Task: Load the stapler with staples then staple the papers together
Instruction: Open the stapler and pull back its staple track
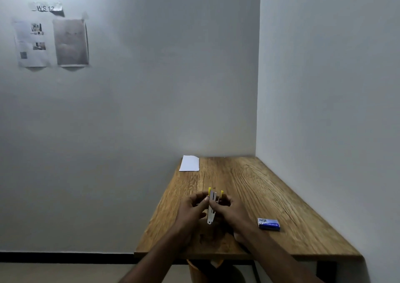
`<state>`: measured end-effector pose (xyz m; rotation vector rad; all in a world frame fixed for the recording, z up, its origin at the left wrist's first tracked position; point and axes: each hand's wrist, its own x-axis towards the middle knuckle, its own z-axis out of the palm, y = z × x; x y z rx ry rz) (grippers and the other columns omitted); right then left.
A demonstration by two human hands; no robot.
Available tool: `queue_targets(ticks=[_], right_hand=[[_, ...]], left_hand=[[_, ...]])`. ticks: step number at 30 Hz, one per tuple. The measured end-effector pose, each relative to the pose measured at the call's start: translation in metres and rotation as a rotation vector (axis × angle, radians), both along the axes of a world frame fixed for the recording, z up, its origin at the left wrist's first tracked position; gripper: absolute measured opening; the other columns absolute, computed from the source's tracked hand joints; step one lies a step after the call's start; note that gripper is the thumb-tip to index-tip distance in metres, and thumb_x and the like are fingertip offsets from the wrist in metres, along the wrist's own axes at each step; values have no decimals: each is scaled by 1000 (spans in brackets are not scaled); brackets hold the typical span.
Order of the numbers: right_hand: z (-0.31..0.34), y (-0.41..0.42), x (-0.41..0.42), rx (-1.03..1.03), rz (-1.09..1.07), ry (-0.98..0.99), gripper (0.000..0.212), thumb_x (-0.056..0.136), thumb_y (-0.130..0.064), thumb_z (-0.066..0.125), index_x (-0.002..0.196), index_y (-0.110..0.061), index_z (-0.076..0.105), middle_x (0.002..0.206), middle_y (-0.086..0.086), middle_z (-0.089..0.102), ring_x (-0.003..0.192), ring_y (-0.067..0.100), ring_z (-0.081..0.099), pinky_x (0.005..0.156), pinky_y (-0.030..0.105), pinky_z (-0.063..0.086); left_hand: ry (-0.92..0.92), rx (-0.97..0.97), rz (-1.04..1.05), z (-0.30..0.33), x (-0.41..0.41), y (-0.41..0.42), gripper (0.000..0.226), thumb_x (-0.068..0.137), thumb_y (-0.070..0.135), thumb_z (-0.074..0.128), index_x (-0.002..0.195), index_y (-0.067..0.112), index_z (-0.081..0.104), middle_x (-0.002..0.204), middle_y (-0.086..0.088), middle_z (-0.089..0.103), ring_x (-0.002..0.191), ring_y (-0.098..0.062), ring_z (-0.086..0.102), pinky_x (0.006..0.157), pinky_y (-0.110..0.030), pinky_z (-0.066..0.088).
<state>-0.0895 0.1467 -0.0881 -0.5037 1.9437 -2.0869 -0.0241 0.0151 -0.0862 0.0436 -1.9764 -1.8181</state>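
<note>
A small yellow and silver stapler is held swung apart above the middle of the wooden table. My left hand grips it from the left, and my right hand grips it from the right, fingertips at its metal channel. A blue box of staples lies shut on the table to the right of my hands. The white papers lie at the table's far left corner, against the wall.
The table stands in a room corner, with walls behind it and to its right. Its left and near edges drop to the floor. An orange seat shows under the near edge. Printed sheets are taped to the back wall.
</note>
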Motion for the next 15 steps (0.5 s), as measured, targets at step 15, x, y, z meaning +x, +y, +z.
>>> queue_targets(ticks=[15], right_hand=[[-4, 0, -6, -172, -4, -38, 18, 91, -21, 69, 98, -5, 73, 90, 13, 78, 85, 28, 76, 68, 38, 62]], left_hand=[[-47, -111, -109, -1, -1, 2, 17, 96, 14, 59, 112, 15, 66, 104, -6, 76, 97, -23, 73, 88, -45, 58]])
